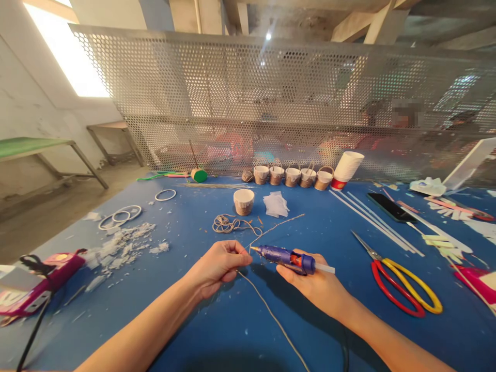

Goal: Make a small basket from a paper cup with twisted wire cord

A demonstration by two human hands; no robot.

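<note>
My left hand is closed in a pinch on a thin twine, which trails from it toward the front edge. A braided length of cord runs from the pinch toward the back right. In my right hand is a blue hot glue gun, a white glue stick poking from its rear. Its nozzle points left, right beside the left fingertips; whether it touches the cord I cannot tell. Beyond my hands lie a loose coil of twine, a small twine-wrapped cup and a pile of white paper pieces.
Several small handled baskets line the back beside stacked paper cups. Scissors lie at right, near white strips and a phone. White scraps, rings and a pink power strip are at left.
</note>
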